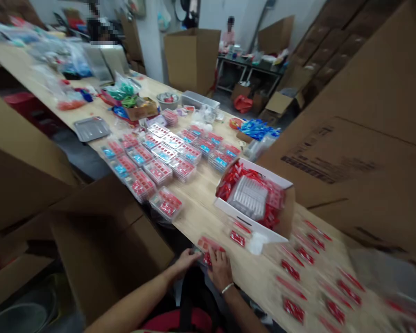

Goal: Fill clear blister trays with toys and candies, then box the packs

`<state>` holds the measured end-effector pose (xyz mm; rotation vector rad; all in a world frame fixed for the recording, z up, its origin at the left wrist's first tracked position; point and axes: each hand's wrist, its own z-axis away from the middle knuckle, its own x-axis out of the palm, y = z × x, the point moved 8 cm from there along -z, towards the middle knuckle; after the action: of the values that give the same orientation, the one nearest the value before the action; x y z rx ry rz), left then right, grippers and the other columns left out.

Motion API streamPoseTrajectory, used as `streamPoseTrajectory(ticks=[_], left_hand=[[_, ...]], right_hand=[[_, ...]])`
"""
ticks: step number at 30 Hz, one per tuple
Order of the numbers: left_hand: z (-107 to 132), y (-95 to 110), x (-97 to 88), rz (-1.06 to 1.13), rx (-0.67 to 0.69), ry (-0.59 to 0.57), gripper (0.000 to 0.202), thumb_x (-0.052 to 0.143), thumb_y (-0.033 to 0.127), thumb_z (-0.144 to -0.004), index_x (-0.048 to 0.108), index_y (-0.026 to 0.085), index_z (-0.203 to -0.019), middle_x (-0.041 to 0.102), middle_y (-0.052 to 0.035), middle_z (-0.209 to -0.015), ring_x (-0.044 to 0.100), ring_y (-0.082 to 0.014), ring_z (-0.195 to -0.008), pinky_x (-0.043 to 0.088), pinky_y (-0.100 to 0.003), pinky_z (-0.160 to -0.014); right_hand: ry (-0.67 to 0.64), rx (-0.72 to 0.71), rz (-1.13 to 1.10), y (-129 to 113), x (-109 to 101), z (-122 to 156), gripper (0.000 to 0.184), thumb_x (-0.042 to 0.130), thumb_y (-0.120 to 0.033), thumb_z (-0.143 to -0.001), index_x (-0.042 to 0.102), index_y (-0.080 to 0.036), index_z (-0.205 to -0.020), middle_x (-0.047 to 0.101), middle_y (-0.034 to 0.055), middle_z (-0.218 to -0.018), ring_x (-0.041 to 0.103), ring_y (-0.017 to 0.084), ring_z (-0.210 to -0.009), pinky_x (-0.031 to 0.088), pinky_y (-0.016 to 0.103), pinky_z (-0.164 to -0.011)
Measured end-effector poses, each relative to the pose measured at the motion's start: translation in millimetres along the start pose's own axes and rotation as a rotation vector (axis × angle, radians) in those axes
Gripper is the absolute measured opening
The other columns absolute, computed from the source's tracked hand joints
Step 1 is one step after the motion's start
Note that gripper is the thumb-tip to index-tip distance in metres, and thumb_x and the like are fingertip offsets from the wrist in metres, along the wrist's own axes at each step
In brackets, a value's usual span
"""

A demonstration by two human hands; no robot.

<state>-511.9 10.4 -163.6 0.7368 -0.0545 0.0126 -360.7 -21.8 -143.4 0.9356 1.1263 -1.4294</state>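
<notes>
Going left to right, we log a brown cardboard carton point(104, 245) at 8 o'clock, then clear plastic boxes of red packs point(152, 171) at 10 on the long wooden table point(197, 217). The left hand point(185, 261) and right hand point(220, 269) sit together at 6, both pinching one red plastic packet point(204, 245) at the table edge. A co-worker point(229, 34) sits far off at 12. A white cardboard box point(235, 217) of red packs sits at 1, and loose red packets point(291, 270) lie in rows at 4.

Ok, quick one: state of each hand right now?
Left hand: closed on the edge of a red plastic packet, it seems.
Right hand: closed on that same packet.
</notes>
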Motion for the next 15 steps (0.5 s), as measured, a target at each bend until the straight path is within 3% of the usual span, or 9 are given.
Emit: streamPoseTrajectory(ticks=[2,4,6,8,11,13,15], left_hand=[[0.0,-2.1,14.0,0.073,0.002,-0.002,0.047,0.080,0.061,-0.039,0.049,0.028,-0.051,0.058,0.0017,-0.049,0.065,-0.0248,-0.055,0.054,-0.041,-0.055],[2.6,4.5,12.0,0.135,0.016,-0.005,0.049,0.079,0.065,-0.036,0.049,0.029,-0.051,0.059,0.0025,-0.051,0.066,-0.0243,-0.056,0.055,-0.041,-0.060],[9.2,17.9,2.2,0.171,0.041,-0.048,0.044,0.081,0.060,-0.038,0.054,0.029,-0.055,0.062,0.0025,-0.056,0.066,-0.0227,-0.059,0.055,-0.039,-0.063],[16.9,38.6,-11.4,0.183,0.078,-0.104,0.038,0.082,0.054,-0.043,0.058,0.029,-0.060,0.064,0.0021,-0.060,0.066,-0.0201,-0.059,0.055,-0.036,-0.062],[18.2,79.2,-40.3,0.192,0.121,-0.112,0.037,0.081,0.050,-0.048,0.059,0.025,-0.064,0.062,0.0024,-0.056,0.061,-0.0162,-0.052,0.051,-0.031,-0.055],[8.3,107.4,-71.1,0.171,0.148,0.024,0.041,0.081,0.050,-0.047,0.059,0.022,-0.068,0.061,0.0018,-0.055,0.059,-0.0153,-0.050,0.050,-0.029,-0.054],[-4.3,131.0,-107.7,0.121,0.186,0.261,0.047,0.079,0.049,-0.050,0.060,0.019,-0.081,0.065,-0.0014,-0.066,0.062,-0.0166,-0.059,0.050,-0.029,-0.058]], right_hand=[[-0.011,-0.088,-0.036,-5.8,-1.8,-10.5,0.072,0.059,-0.019,-0.064,0.047,-0.023,-0.135,0.055,0.0133,-0.123,0.048,0.033,-0.113,0.033,0.049,-0.101],[-0.019,-0.166,-0.071,-7.5,-5.0,-19.8,0.073,0.063,-0.025,-0.060,0.050,-0.026,-0.132,0.046,0.0130,-0.134,0.037,0.038,-0.125,0.026,0.055,-0.105],[-0.052,-0.264,-0.106,-11.8,-9.7,-26.9,0.076,0.067,-0.031,-0.054,0.052,-0.024,-0.128,0.038,0.0142,-0.141,0.030,0.041,-0.130,0.023,0.056,-0.105],[-0.068,-0.368,-0.152,-22.4,-22.8,-34.1,0.079,0.067,-0.034,-0.052,0.050,-0.020,-0.128,0.035,0.0166,-0.143,0.033,0.040,-0.128,0.026,0.053,-0.105],[0.029,-0.469,-0.226,-51.9,-65.8,-58.1,0.077,0.065,-0.032,-0.056,0.048,-0.019,-0.130,0.032,0.0166,-0.144,0.038,0.036,-0.124,0.027,0.048,-0.105],[0.116,-0.508,-0.263,-80.7,-97.4,-85.8,0.073,0.064,-0.031,-0.058,0.048,-0.020,-0.128,0.030,0.0153,-0.144,0.037,0.035,-0.124,0.025,0.048,-0.105],[0.146,-0.532,-0.274,-113.0,-116.4,-118.7,0.071,0.065,-0.029,-0.059,0.048,-0.021,-0.127,0.030,0.0152,-0.144,0.036,0.034,-0.122,0.025,0.048,-0.104]])
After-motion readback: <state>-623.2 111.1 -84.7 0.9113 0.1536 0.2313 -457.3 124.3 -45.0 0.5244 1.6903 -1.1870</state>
